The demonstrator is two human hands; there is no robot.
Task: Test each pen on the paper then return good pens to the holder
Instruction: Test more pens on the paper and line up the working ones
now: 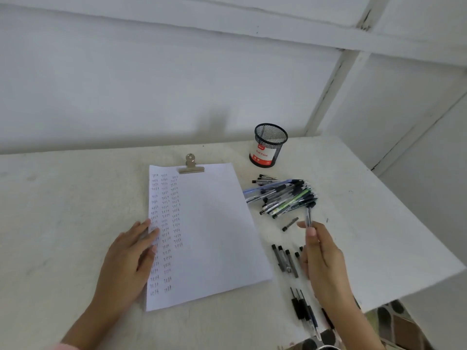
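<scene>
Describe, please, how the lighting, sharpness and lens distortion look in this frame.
Head view: soft, even light, no glare on the paper; the wide lens tilts the far edge of the table and slants the wall beams; the right hand and its pen look slightly smeared, while the mesh holder is crisp.

Paper (214,236): a white sheet is lying flat mid-desk (75,198), a metal clip (191,168) gripping its top edge. Columns of small handwritten marks are running down its left part. The left hand (129,256) is resting flat on its left edge.

Holder (269,145): a black mesh cup with a red-and-white label is standing upright beyond the paper's top right corner.

Pen pile (283,195): clear, blue and green barrels are lying crisscrossed just right of the paper.

Held pen (308,217): right hand (323,256) fingers are pinching it near-upright.

Pen row (285,261): dark-capped pens are lying side by side near the paper's lower right corner.
</scene>
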